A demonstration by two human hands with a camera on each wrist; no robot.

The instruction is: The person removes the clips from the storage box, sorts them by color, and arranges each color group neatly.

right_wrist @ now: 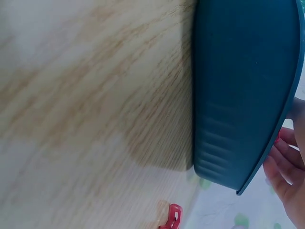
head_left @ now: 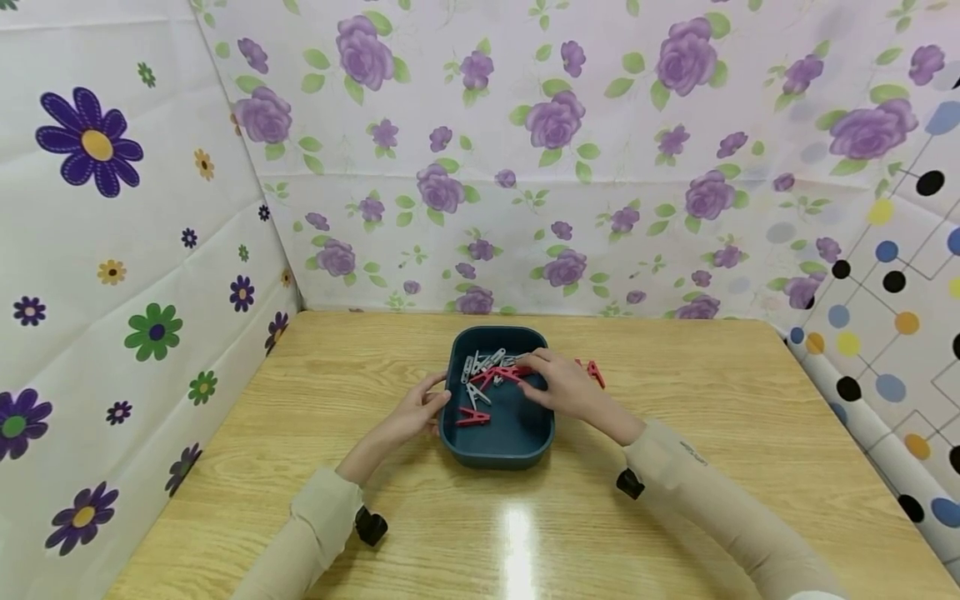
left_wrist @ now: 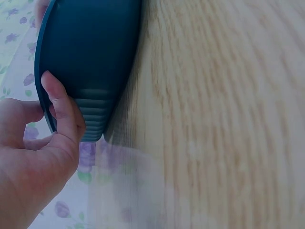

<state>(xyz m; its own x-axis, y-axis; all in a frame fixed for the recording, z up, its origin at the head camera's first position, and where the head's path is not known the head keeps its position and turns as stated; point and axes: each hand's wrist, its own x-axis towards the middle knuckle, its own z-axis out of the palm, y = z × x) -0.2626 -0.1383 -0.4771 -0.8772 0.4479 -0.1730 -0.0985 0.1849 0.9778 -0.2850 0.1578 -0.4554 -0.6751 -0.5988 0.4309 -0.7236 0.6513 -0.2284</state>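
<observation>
The left hand [head_left: 411, 412] grips the side rim of a teal bin [head_left: 513, 431] of pale and red clothespins [head_left: 473, 417] on the desk [head_left: 697, 375]. Partly hidden, the right hand [head_left: 561, 387] seems to pinch one red clothespin [right_wrist: 277, 139] inside; more red [head_left: 594, 372] lies rightward.

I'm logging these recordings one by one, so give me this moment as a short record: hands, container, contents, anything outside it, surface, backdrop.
Left hand: grips the left rim of the teal bin
Right hand: fingers inside, at a red clip; whether pinched is unclear
Contents: grey clips and red clips, loosely jumbled
Outside: at least one loose red clip, right of the bin
Surface: wood-grain table
Backdrop: purple-rose sheet
</observation>
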